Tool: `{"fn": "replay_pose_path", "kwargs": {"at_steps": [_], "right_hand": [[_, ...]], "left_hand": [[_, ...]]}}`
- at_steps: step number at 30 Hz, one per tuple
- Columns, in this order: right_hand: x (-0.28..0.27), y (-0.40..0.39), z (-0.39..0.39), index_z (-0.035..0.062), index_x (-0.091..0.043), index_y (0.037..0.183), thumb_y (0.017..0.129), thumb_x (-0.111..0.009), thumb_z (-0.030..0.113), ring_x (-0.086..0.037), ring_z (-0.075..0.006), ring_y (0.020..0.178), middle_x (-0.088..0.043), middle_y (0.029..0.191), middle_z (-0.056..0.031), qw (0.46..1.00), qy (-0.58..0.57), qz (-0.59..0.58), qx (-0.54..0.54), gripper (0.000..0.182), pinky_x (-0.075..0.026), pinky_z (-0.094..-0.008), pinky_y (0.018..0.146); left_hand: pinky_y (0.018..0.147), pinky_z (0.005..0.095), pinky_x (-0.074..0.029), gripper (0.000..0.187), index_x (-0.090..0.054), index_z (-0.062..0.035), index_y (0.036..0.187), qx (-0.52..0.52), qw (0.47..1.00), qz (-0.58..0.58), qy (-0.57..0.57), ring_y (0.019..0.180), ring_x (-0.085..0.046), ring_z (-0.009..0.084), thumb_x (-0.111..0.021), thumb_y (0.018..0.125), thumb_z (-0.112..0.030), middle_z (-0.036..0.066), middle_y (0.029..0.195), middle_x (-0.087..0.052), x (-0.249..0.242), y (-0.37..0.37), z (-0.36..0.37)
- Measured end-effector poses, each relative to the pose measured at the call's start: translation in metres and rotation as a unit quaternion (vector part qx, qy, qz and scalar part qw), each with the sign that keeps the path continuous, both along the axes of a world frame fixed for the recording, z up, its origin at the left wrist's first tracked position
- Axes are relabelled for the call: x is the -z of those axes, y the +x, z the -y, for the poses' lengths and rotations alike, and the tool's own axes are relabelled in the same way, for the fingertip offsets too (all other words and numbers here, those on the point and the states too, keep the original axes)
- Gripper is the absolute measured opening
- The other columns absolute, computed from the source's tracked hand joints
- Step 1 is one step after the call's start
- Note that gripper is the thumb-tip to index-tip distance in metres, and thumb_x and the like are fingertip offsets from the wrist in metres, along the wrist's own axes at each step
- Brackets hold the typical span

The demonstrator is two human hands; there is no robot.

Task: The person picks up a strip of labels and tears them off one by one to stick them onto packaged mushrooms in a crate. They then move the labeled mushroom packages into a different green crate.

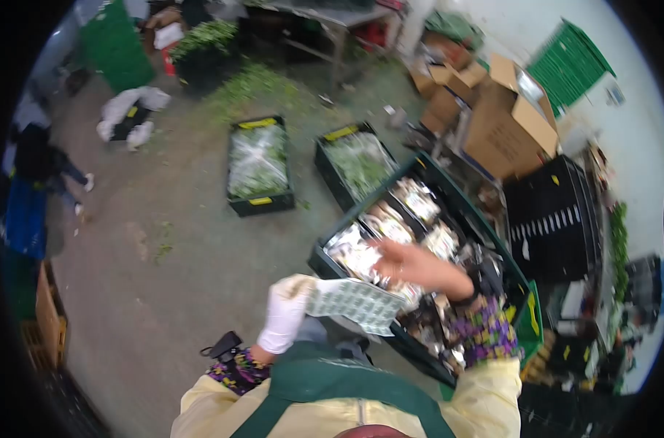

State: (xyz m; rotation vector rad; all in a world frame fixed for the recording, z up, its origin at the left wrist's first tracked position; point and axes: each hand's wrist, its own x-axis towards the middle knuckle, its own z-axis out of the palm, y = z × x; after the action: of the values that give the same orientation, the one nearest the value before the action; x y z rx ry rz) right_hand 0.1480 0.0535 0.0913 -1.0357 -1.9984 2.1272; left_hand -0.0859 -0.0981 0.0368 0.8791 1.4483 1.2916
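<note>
My left hand [285, 312], in a white glove, is closed on the near end of a sheet of small green-and-white labels [359, 305]. The sheet hangs out to the right, overlapping the near edge of a dark green crate [467, 196]. My bare right hand [422, 269] is over the crate, its fingers stretched toward a shiny film-wrapped pack [352, 252] and somewhat smeared by motion. Several packs with pale, brownish contents, such as one film-wrapped pack [416, 198], fill the crate in rows. Part of them is hidden under my right forearm.
Two crates of bagged greens, a left crate [263, 207] and a right crate [339, 182], stand on the floor ahead. Open cardboard boxes [496, 135] and black stacked crates [551, 226] are to the right. Loose greens [252, 91] litter the floor; a person [44, 160] is far left.
</note>
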Motion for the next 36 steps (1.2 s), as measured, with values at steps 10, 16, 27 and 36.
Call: {"fn": "replay_pose_path", "kwargs": {"at_steps": [10, 16, 27, 36], "right_hand": [[-0.037, 0.049, 0.073, 0.0028, -0.061, 0.087, 0.085, -0.061, 0.023, -0.062, -0.0311, 0.071, -0.064, 0.076, -0.0158, 0.922, 0.340, 0.174, 0.069, 0.020, -0.047, -0.0367, 0.063], [-0.046, 0.078, 0.085, -0.0013, -0.060, 0.086, 0.087, -0.062, 0.017, -0.053, -0.0131, 0.064, -0.059, 0.068, -0.0097, 0.929, 0.328, 0.134, 0.105, 0.019, -0.044, -0.0298, 0.060], [-0.050, 0.140, 0.108, -0.0011, -0.057, 0.102, 0.081, -0.064, 0.002, -0.058, -0.0188, 0.073, -0.059, 0.075, -0.0084, 0.934, 0.328, 0.096, 0.100, 0.022, -0.047, -0.0310, 0.071], [-0.048, 0.133, 0.120, 0.0081, -0.063, 0.090, 0.083, -0.063, 0.014, -0.059, -0.0272, 0.086, -0.062, 0.083, -0.0083, 0.853, 0.507, 0.075, 0.100, 0.009, -0.036, -0.0457, 0.097]], "left_hand": [[0.085, 0.0339, -0.045, 0.032, -0.064, -0.0049, 0.109, -0.010, 0.912, -0.319, 0.257, 0.094, -0.059, 0.0261, -0.066, 0.077, -0.007, 0.012, 0.102, -0.064, -0.030, 0.053, -0.010], [0.087, 0.0367, -0.042, 0.038, -0.067, -0.0133, 0.108, 0.100, 0.919, -0.303, 0.229, 0.092, -0.057, 0.0276, -0.074, 0.072, -0.018, 0.008, 0.095, -0.066, -0.046, 0.079, -0.001], [0.079, 0.0339, -0.046, 0.011, -0.069, -0.0065, 0.088, 0.154, 0.962, -0.200, 0.104, 0.078, -0.060, 0.0203, -0.068, 0.080, -0.013, 0.008, 0.083, -0.064, -0.023, 0.120, 0.020], [0.102, 0.0455, -0.029, 0.011, -0.073, -0.0152, 0.082, 0.091, 0.895, -0.389, 0.200, 0.084, -0.059, 0.0192, -0.072, 0.076, -0.024, 0.001, 0.080, -0.067, -0.049, 0.119, 0.026]]}}
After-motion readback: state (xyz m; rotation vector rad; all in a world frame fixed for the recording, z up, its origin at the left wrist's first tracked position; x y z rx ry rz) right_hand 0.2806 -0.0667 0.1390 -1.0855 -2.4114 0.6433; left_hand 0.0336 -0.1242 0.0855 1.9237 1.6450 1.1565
